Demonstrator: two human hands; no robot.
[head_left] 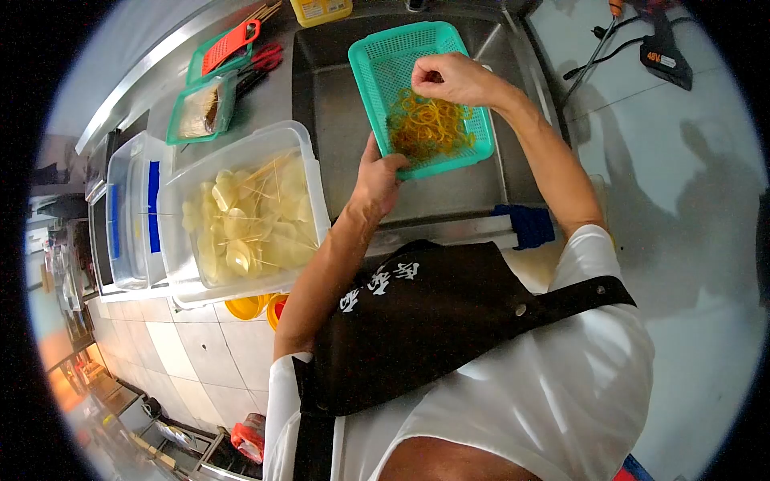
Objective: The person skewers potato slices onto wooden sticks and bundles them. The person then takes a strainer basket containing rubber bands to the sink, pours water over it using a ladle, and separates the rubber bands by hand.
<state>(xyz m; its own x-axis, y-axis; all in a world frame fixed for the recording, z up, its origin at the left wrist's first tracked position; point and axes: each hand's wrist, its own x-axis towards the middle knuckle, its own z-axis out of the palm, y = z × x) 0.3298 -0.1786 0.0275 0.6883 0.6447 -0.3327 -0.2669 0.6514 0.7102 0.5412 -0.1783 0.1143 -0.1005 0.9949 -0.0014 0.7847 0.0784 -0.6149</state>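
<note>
My left hand (378, 178) grips the near left corner of a green perforated plastic basket (369, 88), its thumb over the rim. The basket is held tilted above the sink. A tangle of thin yellow-brown strands (431, 128) lies in the basket's near half; their kind is not clear. Over the basket's right side, just above the strands, my right hand (453, 78) is closed with curled fingers. What it holds, if anything, is hidden. To the left, a clear plastic tub (309, 160) contains pale slices on thin skewers (241, 216) in liquid.
A metal sink (329, 88) lies beneath the basket. Beyond the tub are another clear container (128, 216), a small green-rimmed box (200, 112), red-handled scissors (266, 58) and a red grater-like tool (231, 46). A yellow container (321, 10) stands behind the sink; a dark blue cloth (525, 227) hangs at its front edge.
</note>
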